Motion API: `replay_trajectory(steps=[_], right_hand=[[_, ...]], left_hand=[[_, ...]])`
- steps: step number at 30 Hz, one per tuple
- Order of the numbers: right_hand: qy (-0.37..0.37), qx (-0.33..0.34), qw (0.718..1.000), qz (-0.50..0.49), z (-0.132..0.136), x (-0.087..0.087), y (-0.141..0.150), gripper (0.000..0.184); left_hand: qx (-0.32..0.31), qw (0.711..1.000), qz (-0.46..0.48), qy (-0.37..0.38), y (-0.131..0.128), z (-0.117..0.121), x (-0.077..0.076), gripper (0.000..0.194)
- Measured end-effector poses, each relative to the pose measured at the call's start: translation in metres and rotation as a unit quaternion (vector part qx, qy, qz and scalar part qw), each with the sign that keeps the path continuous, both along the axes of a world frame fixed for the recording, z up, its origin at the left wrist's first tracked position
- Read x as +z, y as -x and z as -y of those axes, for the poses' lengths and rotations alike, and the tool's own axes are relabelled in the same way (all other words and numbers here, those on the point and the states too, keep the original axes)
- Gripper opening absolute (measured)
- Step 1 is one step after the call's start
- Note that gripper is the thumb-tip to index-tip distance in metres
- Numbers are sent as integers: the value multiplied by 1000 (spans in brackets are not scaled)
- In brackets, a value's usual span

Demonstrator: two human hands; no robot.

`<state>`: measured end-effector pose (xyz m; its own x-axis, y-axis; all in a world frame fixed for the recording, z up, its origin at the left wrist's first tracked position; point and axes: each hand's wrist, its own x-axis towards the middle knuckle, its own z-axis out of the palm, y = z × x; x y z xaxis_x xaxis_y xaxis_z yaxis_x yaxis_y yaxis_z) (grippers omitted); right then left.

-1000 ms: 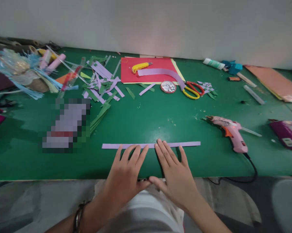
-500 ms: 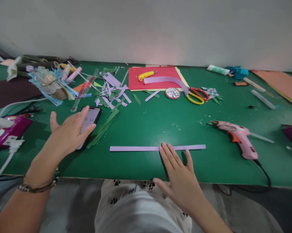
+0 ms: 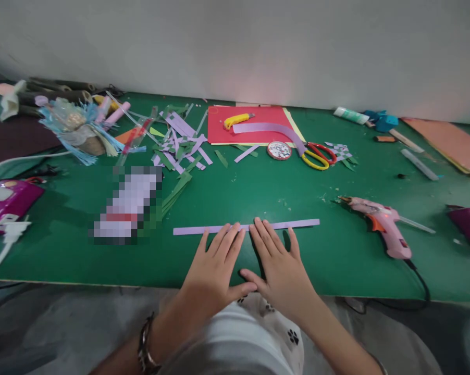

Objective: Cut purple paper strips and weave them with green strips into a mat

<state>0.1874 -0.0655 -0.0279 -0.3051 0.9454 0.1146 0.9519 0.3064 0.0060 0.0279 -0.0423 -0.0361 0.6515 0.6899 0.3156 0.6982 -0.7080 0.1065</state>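
Observation:
A long, narrow purple paper strip (image 3: 305,223) lies across the green tabletop near its front edge. My left hand (image 3: 215,265) rests flat with its fingertips on the strip, left of its middle. Beside it my right hand (image 3: 280,265) lies flat too, fingertips touching the strip just right of the middle. Both hands have their fingers stretched out and grip nothing. To the left lies a phone (image 3: 131,203), its screen blurred into blocks, with a bundle of green paper strips (image 3: 176,192) next to it.
Purple and green paper scraps (image 3: 180,138) are heaped behind the phone. A yellow cutter (image 3: 237,121) lies on red paper (image 3: 254,136). Scissors (image 3: 319,156) lie near a round sequin-filled dish (image 3: 279,150). At right is a pink glue gun (image 3: 383,221) with its cord over the edge.
My left hand has left the phone and come right, down onto the paper strip. The strip and my right hand have shifted slightly left and away from me. The phone's screen is now blurred.

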Motion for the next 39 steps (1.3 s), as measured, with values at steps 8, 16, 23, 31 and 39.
replay_trajectory(steps=[8,16,23,31,39], right_hand=[[-4,-22,1000,4,-3,0,11,46],[22,-14,1000,-1,-5,2,10,49],[35,-15,999,-12,-9,5,-3,52],[32,-19,999,-21,-9,5,-9,53],[2,-53,999,6,-4,1,-28,56]], left_hand=[[21,1000,-7,19,3,-2,0,74],[32,999,20,15,5,-1,2,69],[39,999,19,21,7,-2,7,57],[38,999,17,20,6,-1,8,58],[17,999,-22,16,9,-3,8,62]])
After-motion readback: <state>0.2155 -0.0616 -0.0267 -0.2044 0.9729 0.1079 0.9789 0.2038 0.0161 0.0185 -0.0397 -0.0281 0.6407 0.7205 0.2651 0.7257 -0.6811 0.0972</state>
